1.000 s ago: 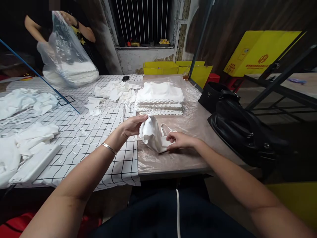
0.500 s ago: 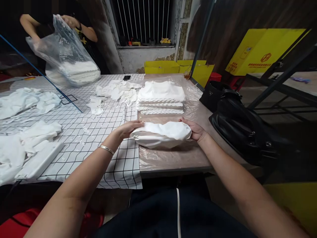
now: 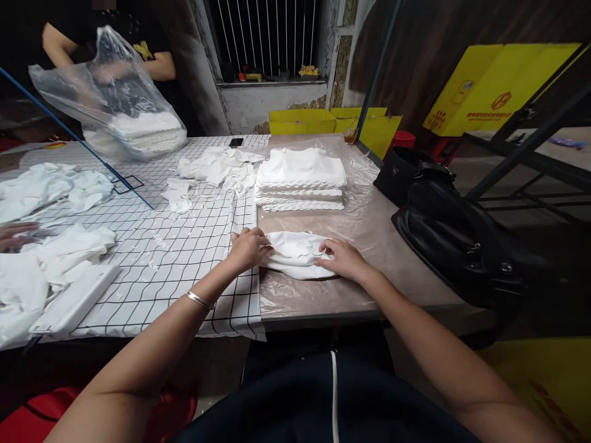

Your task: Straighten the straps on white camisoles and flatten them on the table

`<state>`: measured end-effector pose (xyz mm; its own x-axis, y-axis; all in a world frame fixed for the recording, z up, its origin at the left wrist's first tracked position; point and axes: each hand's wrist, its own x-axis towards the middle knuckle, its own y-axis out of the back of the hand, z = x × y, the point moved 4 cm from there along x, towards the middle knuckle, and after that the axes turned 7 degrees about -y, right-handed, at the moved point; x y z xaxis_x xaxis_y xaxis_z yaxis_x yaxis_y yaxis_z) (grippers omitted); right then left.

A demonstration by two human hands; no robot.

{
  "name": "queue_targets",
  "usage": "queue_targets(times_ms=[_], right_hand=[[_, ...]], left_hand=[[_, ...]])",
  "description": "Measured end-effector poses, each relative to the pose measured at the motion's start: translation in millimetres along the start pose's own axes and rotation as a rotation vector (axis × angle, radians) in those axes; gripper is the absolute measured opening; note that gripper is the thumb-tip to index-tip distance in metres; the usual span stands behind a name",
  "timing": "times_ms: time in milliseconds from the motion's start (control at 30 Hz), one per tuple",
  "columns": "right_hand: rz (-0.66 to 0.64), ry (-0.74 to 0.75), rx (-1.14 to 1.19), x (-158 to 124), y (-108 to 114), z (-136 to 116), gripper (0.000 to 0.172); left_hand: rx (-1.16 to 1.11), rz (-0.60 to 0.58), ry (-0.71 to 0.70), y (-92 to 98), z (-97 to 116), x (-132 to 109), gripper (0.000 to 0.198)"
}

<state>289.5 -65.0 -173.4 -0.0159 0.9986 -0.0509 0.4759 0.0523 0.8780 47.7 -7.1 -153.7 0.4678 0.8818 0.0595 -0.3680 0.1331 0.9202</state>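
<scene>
A small white cloth piece (image 3: pixel 295 253) lies flat on the clear plastic sheet over the table (image 3: pixel 392 271), just in front of me. My left hand (image 3: pixel 248 247) presses on its left end with fingers curled onto the fabric. My right hand (image 3: pixel 342 258) lies on its right half, fingers pressed down on it. Behind the piece stands a neat stack of folded white cloth (image 3: pixel 300 179).
Loose white pieces (image 3: pixel 217 167) lie on the checked tablecloth (image 3: pixel 152 246), with more heaps at the left (image 3: pixel 50 184). A person at the far left handles a clear plastic bag (image 3: pixel 111 104) of white pieces. A black bag (image 3: pixel 452 227) sits at the right; yellow bins (image 3: pixel 323 122) behind.
The white piece, bunched in my hands at first and then stretched wide between them, now lies flat on the table with both hands pressing on it, closer together.
</scene>
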Motion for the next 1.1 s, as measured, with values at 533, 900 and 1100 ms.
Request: queue_targets(times_ms=[533, 900, 1100], right_hand=[[0.395, -0.136, 0.072, 14.5, 123.8, 16.7, 0.009], [0.023, -0.176, 0.635, 12.6, 223.2, 16.0, 0.038], [0.08, -0.256, 0.292, 12.9, 179.5, 32.7, 0.029]], left_hand=[[-0.271, 0.258, -0.064, 168.0, 59.2, 8.9, 0.01], [-0.823, 0.143, -0.197, 181.5, 26.8, 1.2, 0.02], [-0.234, -0.282, -0.21, 93.1, 14.9, 18.0, 0.029]])
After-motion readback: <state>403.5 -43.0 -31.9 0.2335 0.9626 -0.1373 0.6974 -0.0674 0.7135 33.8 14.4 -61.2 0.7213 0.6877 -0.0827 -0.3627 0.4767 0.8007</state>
